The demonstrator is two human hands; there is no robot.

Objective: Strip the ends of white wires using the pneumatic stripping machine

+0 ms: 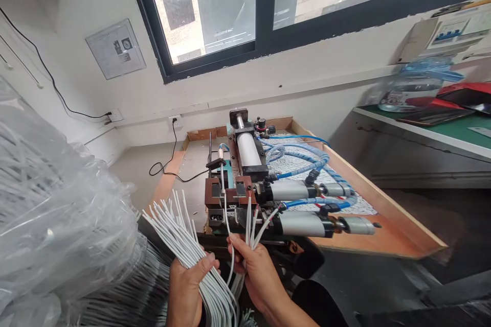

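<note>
A thick bundle of white cables point(180, 237) is wrapped in my left hand point(188, 286), its cut ends fanning up to the left. My right hand point(255, 271) is closed on several white cables point(251, 222), some with reddish tips. Between its thumb and finger it pinches a single white cable point(227, 219), whose upper end reaches the brown jaws point(215, 193) of a pneumatic machine point(248, 149). Both hands are just in front of the machine, close together but apart.
Silver cylinders point(303, 225) and blue air hoses point(307, 156) spread right of the jaws inside a wooden tray point(383, 204). Plastic-wrapped cables point(76, 235) fill the left side. A green shelf point(452, 130) holds a large bottle point(414, 87).
</note>
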